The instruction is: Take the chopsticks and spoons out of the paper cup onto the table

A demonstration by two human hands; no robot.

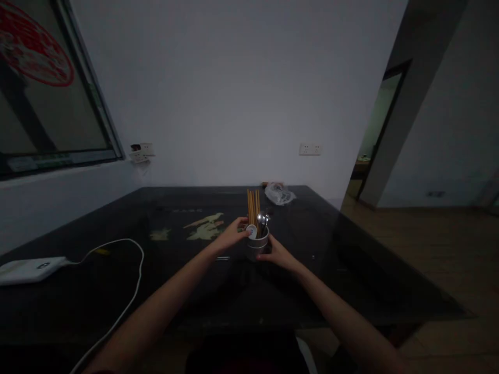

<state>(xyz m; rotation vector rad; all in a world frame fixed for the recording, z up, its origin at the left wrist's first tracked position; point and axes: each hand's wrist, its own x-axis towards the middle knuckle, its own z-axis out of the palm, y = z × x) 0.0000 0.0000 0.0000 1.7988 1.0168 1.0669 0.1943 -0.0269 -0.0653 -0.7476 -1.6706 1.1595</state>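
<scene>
A pale round cup (258, 245) stands near the middle of the dark table (187, 291). In it are several upright wooden chopsticks (253, 206) and metal spoons (262, 219). My left hand (234, 234) reaches the cup's left rim, its fingers pinched on a small white-tipped piece (251, 231) at the rim. On the cup's right side my right hand (277, 254) curls its fingers against the cup's lower wall.
A white box (29, 269) with a white cable (130, 280) lies at the table's left. A crumpled clear bag (279, 194) sits at the far edge. Pale scraps (206, 227) lie left of the cup. Wall sockets (310, 149), a doorway at right.
</scene>
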